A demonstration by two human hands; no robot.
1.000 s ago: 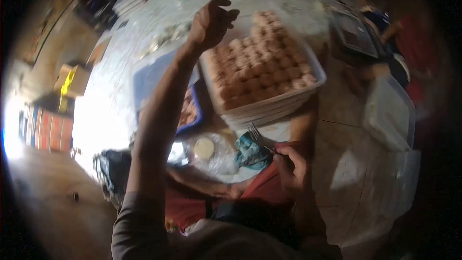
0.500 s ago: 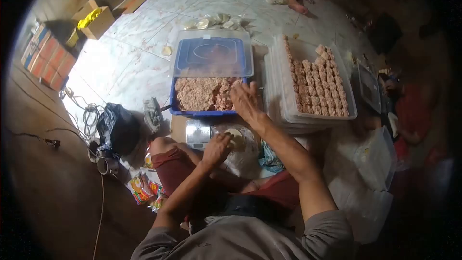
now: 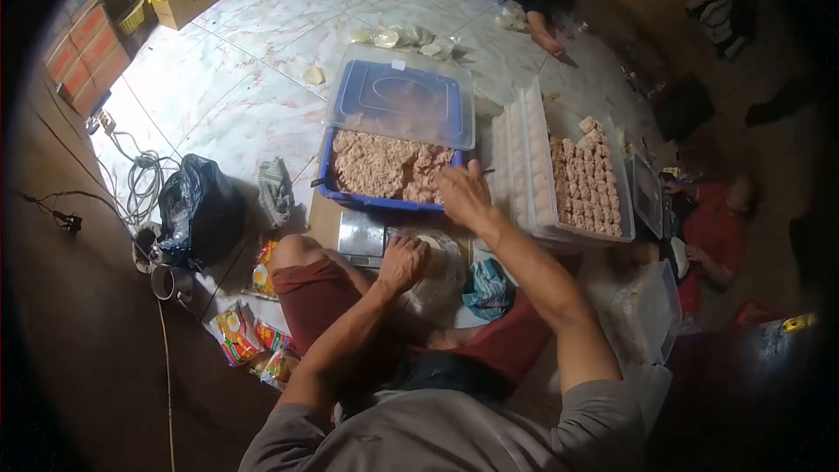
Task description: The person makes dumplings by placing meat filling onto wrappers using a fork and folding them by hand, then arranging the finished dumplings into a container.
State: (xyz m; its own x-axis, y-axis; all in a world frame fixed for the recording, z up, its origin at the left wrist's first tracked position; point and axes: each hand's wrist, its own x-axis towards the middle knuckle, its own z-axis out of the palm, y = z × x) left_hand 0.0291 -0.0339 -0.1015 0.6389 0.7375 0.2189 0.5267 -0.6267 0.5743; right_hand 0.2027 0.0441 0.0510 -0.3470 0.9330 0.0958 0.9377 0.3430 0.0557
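My right hand [image 3: 466, 197] is at the front right corner of a blue tub [image 3: 376, 202], its fingers curled at the minced meat [image 3: 377, 163] inside. A thin dark piece shows beside these fingers; what they grip is hidden. A clear lid [image 3: 400, 105] lies over the back of the tub. My left hand [image 3: 405, 264] has bent fingers pressed together at the edge of pale round dough wrappers [image 3: 432, 243], which lie on a plastic bag [image 3: 437, 284]. Left of the wrappers is a kitchen scale [image 3: 360, 236]. To the right, a clear tray [image 3: 627, 210] holds rows of meat-filled dumplings [image 3: 584, 177].
A black plastic bag [image 3: 205, 210], a grey cloth [image 3: 274, 190] and food packets [image 3: 236, 332] lie to the left. A teal cloth [image 3: 488, 288] is by my right knee. More bagged wrappers [image 3: 406, 38] sit behind the tub. One person in red [image 3: 718, 232] sits at the right, another at the back.
The view has shifted, so more of the person in red shows at the right. My left hand has moved closer over the wrappers. My right hand stays at the tub's right corner.
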